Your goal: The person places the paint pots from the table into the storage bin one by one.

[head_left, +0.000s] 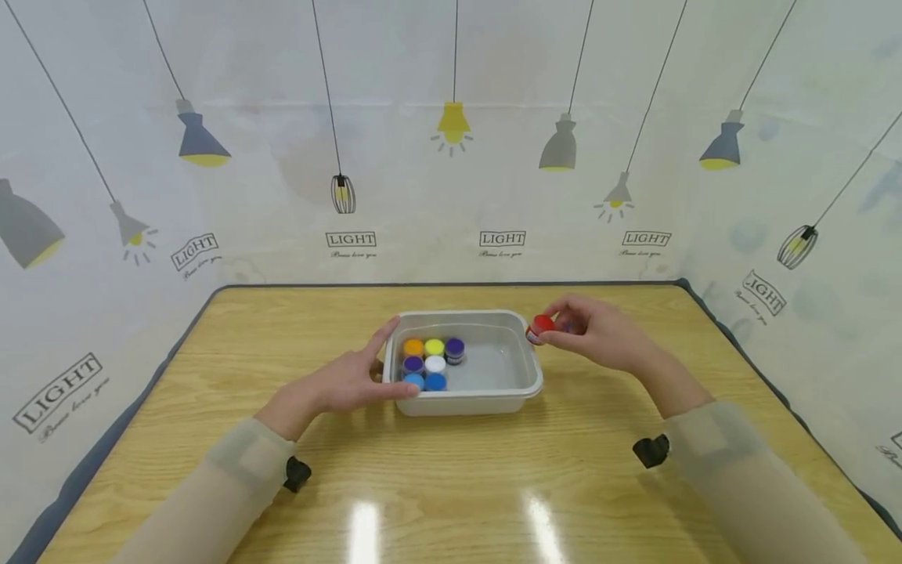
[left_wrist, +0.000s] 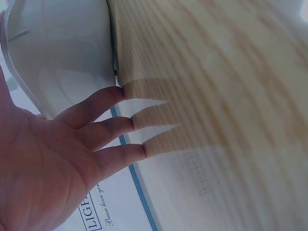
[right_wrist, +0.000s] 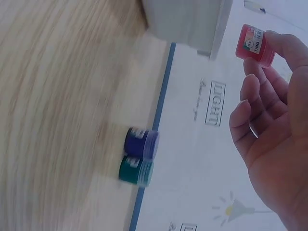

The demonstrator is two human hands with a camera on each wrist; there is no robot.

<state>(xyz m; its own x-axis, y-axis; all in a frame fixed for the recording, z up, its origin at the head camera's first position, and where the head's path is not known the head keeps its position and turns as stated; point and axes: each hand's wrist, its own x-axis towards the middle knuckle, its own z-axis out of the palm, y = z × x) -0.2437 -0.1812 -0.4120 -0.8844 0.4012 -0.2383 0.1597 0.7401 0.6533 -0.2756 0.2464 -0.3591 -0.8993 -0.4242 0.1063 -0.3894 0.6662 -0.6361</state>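
Observation:
A white plastic basin [head_left: 461,404] stands on the wooden table with several small paint jars grouped at its left side. Among them are an orange jar [head_left: 413,347], a yellow jar [head_left: 434,347], a white jar [head_left: 435,364] and a blue jar [head_left: 435,381]. My left hand [head_left: 345,381] rests at the basin's left end, thumb along the front rim and index finger at the back corner. Its other fingers [left_wrist: 115,161] reach straight down to the tabletop. Just beyond the right rim, my right hand [head_left: 606,337] pinches a red paint jar [right_wrist: 255,45] between thumb and fingers.
On the table, below my right hand in the right wrist view, a purple jar [right_wrist: 141,143] and a green jar [right_wrist: 136,170] stand side by side. My right hand mostly hides them in the head view. A lamp-patterned curtain [head_left: 416,266] closes off the table's back and sides.

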